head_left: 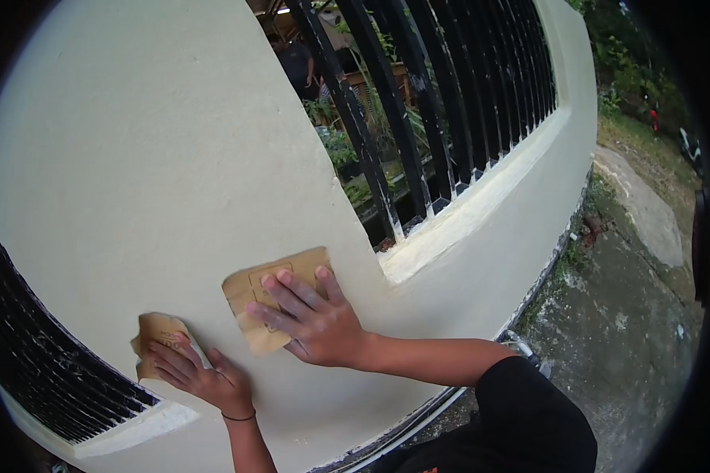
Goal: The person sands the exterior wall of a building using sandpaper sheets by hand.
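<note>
My right hand (315,319) presses a tan sheet of sandpaper (248,284) flat to the cream wall (173,158), fingers spread over its printed back. Pale dust coats those fingers. Lower and to the left, my left hand (193,370) holds a smaller, creased piece of sandpaper (156,325) on the same wall. Its fingers lie close together across the paper, and part of the print is covered. The grit sides of both sheets face the wall, out of sight.
Black window bars (402,102) rise from a pale sill (450,232) at upper right; plants and a person show behind them. More dark bars (47,355) are at lower left. A pipe (402,437) follows the wall's base beside concrete ground (599,315).
</note>
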The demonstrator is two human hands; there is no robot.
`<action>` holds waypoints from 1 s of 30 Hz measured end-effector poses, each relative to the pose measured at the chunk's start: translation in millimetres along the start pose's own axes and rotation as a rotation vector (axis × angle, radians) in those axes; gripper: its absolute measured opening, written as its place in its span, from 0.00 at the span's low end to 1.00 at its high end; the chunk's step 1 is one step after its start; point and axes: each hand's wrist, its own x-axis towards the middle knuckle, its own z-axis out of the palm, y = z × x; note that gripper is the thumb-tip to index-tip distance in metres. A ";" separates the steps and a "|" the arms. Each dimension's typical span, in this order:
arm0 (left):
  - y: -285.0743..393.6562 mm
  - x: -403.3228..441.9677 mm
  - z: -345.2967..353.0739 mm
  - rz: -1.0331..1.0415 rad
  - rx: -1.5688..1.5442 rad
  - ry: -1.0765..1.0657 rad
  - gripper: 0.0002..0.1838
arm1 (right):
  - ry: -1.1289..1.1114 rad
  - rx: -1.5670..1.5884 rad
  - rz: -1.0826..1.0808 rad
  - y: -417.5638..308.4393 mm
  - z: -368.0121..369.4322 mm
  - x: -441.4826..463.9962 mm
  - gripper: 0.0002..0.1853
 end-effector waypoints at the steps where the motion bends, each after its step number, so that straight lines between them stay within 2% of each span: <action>1: -3.0 -9.9 0.8 -0.003 0.003 0.007 0.29 | 0.005 0.000 -0.006 3.2 2.2 -13.9 0.31; 3: -4.9 -16.1 -2.2 0.052 -0.001 -0.037 0.26 | -0.025 0.056 -0.043 6.0 -3.9 -23.1 0.31; 5: -8.5 -2.5 -3.8 0.059 0.017 -0.017 0.26 | -0.025 0.144 0.033 6.0 -7.5 -9.2 0.32; 8: -7.2 25.9 -7.2 -0.137 -0.017 0.062 0.28 | 0.039 0.073 0.146 13.2 -17.7 25.8 0.31; 12: -12.6 15.9 -0.9 -0.148 -0.037 0.066 0.30 | 0.045 0.028 0.130 9.6 -5.4 8.1 0.31; 15: -10.2 10.3 -1.3 -0.228 -0.138 0.068 0.33 | 0.042 0.025 0.098 8.2 -5.7 -7.6 0.36; 17: -11.4 5.4 -1.2 -0.257 -0.136 0.039 0.35 | -0.035 0.067 0.121 7.7 -9.1 -11.4 0.30; 21: -4.5 -20.0 -2.1 -0.308 -0.098 -0.020 0.35 | -0.080 0.003 0.093 13.5 -6.8 -39.4 0.28; 23: 4.0 -34.3 4.7 -0.327 -0.097 0.054 0.35 | -0.089 -0.017 0.069 21.2 -4.3 -65.9 0.26; 24: 9.0 -40.6 3.1 -0.365 -0.158 0.024 0.35 | -0.104 -0.001 0.071 26.9 -5.5 -81.3 0.26; 26: 12.9 -57.2 -5.7 -0.418 -0.186 0.005 0.35 | -0.127 0.044 0.215 46.2 -10.9 -109.2 0.26; 30: 19.6 -73.7 -11.4 -0.473 -0.065 -0.012 0.34 | 0.053 0.060 0.487 87.7 -17.3 -158.8 0.25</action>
